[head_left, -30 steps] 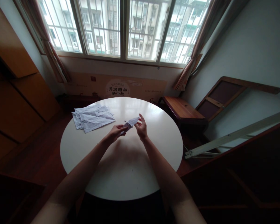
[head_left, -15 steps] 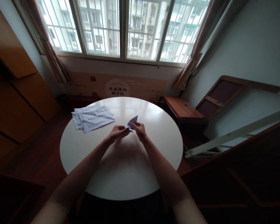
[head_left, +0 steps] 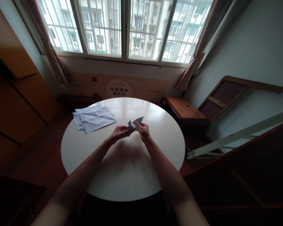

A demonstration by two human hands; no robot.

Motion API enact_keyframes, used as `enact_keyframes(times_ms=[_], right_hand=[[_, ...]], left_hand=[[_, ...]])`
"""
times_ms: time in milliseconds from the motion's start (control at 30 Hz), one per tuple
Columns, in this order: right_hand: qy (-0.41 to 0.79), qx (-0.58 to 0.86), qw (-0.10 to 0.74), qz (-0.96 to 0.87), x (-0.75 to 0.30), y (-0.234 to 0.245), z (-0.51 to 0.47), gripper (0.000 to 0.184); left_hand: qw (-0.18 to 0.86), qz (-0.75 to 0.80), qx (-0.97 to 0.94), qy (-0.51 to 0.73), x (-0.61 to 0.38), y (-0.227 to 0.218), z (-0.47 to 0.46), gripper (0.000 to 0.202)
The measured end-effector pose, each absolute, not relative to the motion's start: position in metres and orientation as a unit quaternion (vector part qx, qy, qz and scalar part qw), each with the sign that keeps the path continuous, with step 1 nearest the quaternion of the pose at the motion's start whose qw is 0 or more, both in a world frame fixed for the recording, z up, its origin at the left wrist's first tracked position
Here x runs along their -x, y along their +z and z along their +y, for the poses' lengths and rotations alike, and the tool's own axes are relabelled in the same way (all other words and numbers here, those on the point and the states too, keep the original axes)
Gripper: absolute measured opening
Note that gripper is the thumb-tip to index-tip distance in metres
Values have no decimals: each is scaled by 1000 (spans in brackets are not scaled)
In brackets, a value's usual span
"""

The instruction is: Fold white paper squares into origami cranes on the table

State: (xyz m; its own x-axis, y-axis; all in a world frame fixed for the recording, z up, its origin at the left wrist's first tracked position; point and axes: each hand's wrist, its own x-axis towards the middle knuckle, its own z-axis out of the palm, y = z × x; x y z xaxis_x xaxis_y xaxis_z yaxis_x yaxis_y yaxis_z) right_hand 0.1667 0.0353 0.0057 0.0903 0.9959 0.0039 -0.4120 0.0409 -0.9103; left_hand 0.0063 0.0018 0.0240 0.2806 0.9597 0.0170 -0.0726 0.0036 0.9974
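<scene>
Your left hand (head_left: pixel 120 133) and right hand (head_left: pixel 143 130) pinch the folded paper (head_left: pixel 133 125) between them, neither nearer, its longest point angled toward two o'clock.

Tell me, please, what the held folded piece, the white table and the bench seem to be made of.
Folded piece: probably paper, matte, with crisp edges and a thin pointed corner.
Table: smooth, glossy top with bright reflections near its far edge; perhaps laminate or painted wood.
Bench: likely varnished wood, reddish-brown with a soft sheen.
</scene>
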Motion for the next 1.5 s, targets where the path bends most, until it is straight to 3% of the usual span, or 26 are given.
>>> enact_keyframes(times_ms=[833, 1233, 1500], right_hand=[[502, 422, 671, -345, -161, 6, 34, 40], [560, 408, 630, -351, -167, 10, 33, 37], [576, 427, 640, -276, -174, 12, 37, 20]], left_hand=[[608, 356, -512, 491, -9, 13, 8, 39], [617, 370, -545, 430, 3, 21, 6, 40], [624, 417, -467, 467, 3, 19, 11, 47]])
